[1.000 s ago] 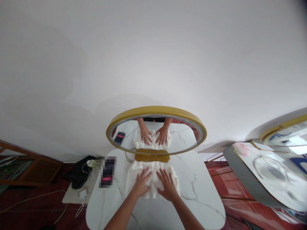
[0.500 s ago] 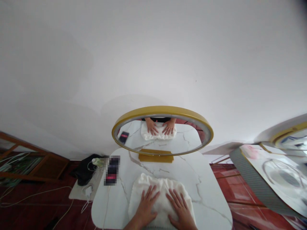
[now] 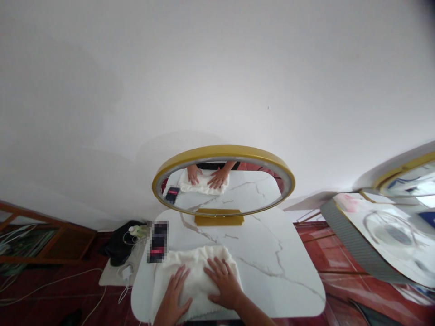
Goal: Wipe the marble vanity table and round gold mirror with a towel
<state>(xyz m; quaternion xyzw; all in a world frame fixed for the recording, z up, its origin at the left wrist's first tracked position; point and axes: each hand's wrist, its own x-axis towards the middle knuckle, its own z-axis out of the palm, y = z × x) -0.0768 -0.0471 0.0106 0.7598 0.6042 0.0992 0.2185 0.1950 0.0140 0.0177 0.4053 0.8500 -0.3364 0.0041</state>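
Observation:
A folded white towel (image 3: 199, 267) lies on the marble-patterned white table (image 3: 272, 290), near its front left. My left hand (image 3: 173, 294) rests flat on the towel's left part, its thumb stretched out to the right. On the towel's right part my right hand (image 3: 224, 280) presses down with spread fingers. Neither hand grasps anything. Just beyond the towel's upper left corner lies a phone (image 3: 158, 242), blurred by pixelation. Both hands and the towel also show as reflections in the round mirror.
A gold-framed mirror (image 3: 224, 151) stands on a gold base (image 3: 219, 220) at the table's back, against the wall. To the left are a black bag (image 3: 118, 246), a green-capped bottle (image 3: 136, 231) and loose cables. A second table (image 3: 374, 240) with another mirror stands at the right.
Both hands have moved left across the table, and the towel has shifted left with them, now close to the phone. The view has turned slightly.

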